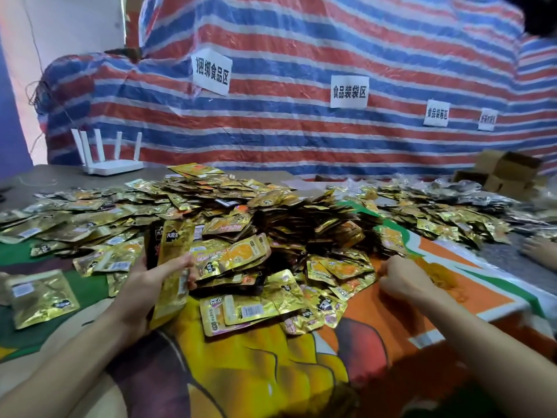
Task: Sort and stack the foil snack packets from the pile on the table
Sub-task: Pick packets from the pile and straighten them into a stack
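Mid-stacking: left hand (141,285) fingers curled round packet stack (173,245); right hand (404,282), grasp unclear, at 4 o'clock of pile (271,218); next, pinch one more

Striped tarpaulin (301,122) backdrop (paper signs (212,70) taped on), white router (113,167) below.

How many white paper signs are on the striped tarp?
4, along the striped tarp: the largest sign left, the second sign centre, the third sign right, the smallest sign far right. Others may be hidden.
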Tool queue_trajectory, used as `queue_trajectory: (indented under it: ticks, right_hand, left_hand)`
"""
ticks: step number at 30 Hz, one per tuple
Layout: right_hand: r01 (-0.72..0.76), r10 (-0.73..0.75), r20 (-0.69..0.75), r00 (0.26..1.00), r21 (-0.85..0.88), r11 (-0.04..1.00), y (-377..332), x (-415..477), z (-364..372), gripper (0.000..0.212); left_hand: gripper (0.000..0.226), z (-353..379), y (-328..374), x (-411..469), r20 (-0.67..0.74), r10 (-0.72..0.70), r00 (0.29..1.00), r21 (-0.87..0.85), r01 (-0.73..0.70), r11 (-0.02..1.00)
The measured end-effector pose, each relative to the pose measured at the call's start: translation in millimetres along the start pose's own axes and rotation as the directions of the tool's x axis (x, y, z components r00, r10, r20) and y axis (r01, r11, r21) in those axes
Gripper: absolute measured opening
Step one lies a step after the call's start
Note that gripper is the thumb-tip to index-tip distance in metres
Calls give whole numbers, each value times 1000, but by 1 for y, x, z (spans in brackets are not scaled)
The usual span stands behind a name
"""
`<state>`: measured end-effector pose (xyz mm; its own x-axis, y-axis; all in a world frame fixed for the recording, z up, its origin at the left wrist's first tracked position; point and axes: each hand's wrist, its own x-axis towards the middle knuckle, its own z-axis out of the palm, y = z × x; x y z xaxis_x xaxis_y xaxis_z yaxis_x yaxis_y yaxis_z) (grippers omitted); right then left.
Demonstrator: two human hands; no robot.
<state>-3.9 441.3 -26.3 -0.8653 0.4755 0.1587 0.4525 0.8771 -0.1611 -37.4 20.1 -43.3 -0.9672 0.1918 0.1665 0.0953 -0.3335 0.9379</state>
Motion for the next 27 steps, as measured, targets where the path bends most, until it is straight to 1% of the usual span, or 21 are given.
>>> queue_trajectory:
  ticks: [3, 7, 9, 11, 13, 15, 17, 20, 22, 24, 25, 27]
  right_hand:
    - [18, -16, -55, 998, 34, 999, 2, 1, 5, 16]
    - [-7, 1, -76, 997, -79, 997, -3, -3, 2, 9]
    - [-28, 16, -120, 993, -99, 995, -7, -4, -2, 17]
    - [28, -31, -219, 975, -17, 999, -17, -6, -8, 20]
    - [162, -113, -282, 953, 157, 974, -38, -11, -14, 15]
    - [300, -211, -270, 939, 352, 887, -70, -19, -19, 11]
    - [416, -335, -248, 909, 488, 767, -109, -30, -20, 8]
    - [501, -502, -207, 840, 651, 570, -172, -51, -20, 10]
    - [502, -583, -188, 790, 745, 440, -211, -63, -18, 11]
    - [453, -610, -180, 772, 828, 330, -244, -72, -16, 12]
    - [410, -617, -169, 768, 870, 273, -257, -74, -14, 12]
    - [299, -642, -134, 755, 942, 155, -277, -76, -10, 12]
  left_hand:
    - [34, -2, 0, 2, -12, -14, 1000, -20, 13, 1000]
    - [29, -1, 0, 1, 6, -32, 999, -43, 32, 999]
    - [25, -2, 2, 1, 1, -50, 999, -52, 50, 997]
    - [21, -4, 4, 1, 12, -102, 995, -73, 103, 992]
    - [22, -6, 7, 2, 30, -157, 987, -110, 159, 981]
    - [29, -8, 8, 4, 32, -171, 985, -123, 174, 977]
    - [38, -9, 9, 4, 41, -167, 985, -137, 171, 976]
    - [42, -14, 12, 5, 80, -186, 979, -259, 200, 945]
    - [44, -20, 16, 6, 110, -203, 973, -324, 228, 918]
    - [45, -26, 21, 8, 115, -204, 972, -370, 233, 899]
    - [44, -28, 24, 8, 110, -201, 973, -368, 228, 902]
    - [36, -31, 28, 8, 73, -196, 978, -304, 209, 929]
